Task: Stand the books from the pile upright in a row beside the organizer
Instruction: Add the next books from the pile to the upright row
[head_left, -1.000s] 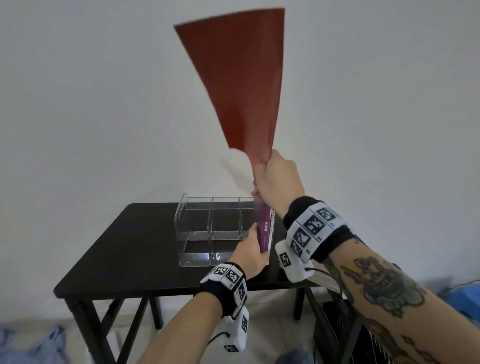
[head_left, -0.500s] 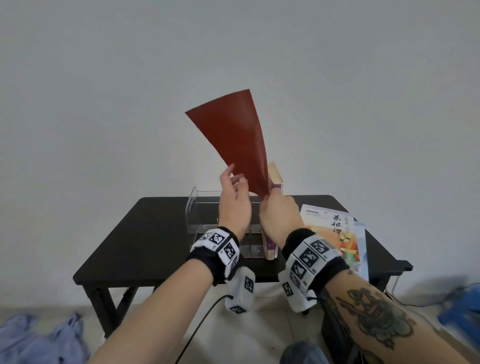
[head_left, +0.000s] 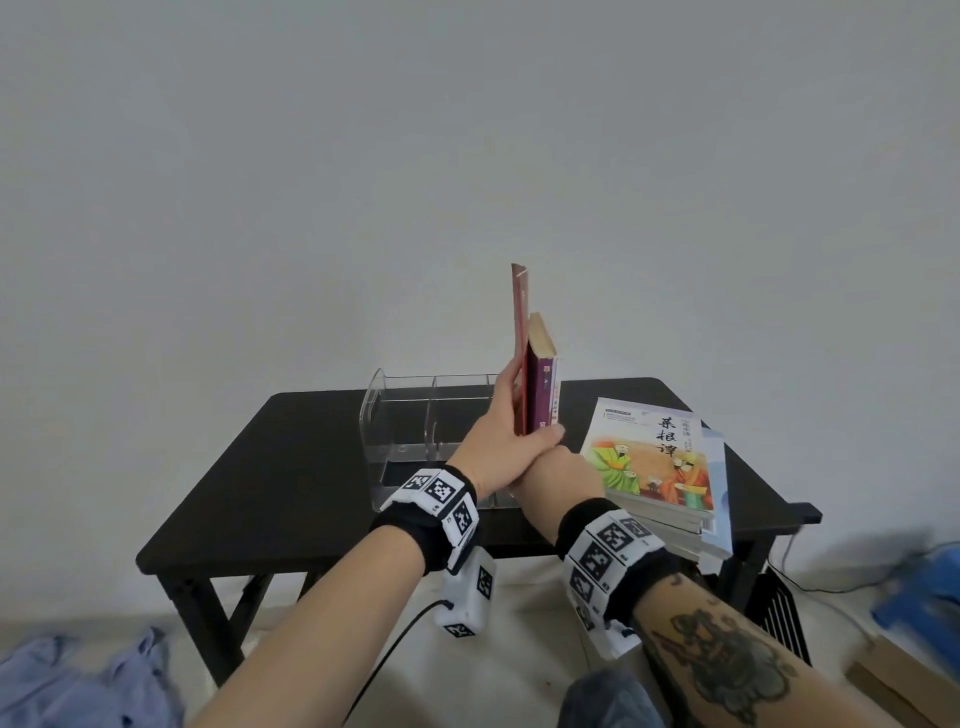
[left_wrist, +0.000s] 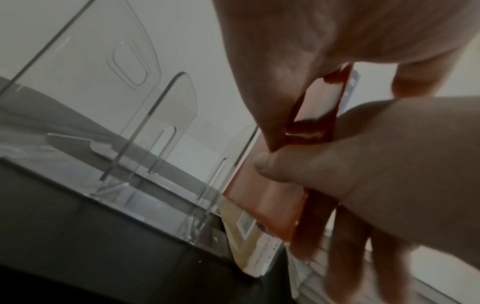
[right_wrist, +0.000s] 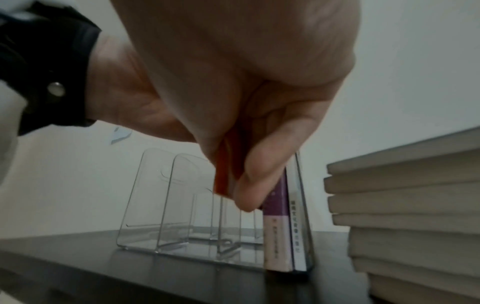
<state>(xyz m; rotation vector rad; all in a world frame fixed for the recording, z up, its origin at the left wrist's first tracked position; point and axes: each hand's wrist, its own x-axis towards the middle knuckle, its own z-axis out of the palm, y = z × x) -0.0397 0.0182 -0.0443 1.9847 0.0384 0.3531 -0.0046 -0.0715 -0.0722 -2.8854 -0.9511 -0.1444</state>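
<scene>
Red and thin, the red book (head_left: 520, 343) is standing on end at the organizer (head_left: 410, 415) side of the row, and the person is seating it beside the purple book (head_left: 542, 384); the step looks close to done, though whether its bottom edge is already resting on the surface (head_left: 291, 467) is hidden behind the hands. To finish it well, the person is better off keeping the cover pressed flat against the purple book while lowering, since so limp a volume is likely to bow or slide out at the foot; letting go one hand at a time seems the safer order. The left hand (head_left: 501, 441) is lying along the book's outer face, fingers reaching up the cover and thumb hooked across the front edges, so it is holding the red book; the right hand (head_left: 553, 475) is tucked low beneath it, thumb and fingers pinching the book's lower edge, as the right wrist view shows (right_wrist: 223, 176). Both forearms are converging from below, wrists nearly touching. The pile (head_left: 670, 483) of remaining books is lying flat just to the right, several deep, so the task is only partly through.
</scene>
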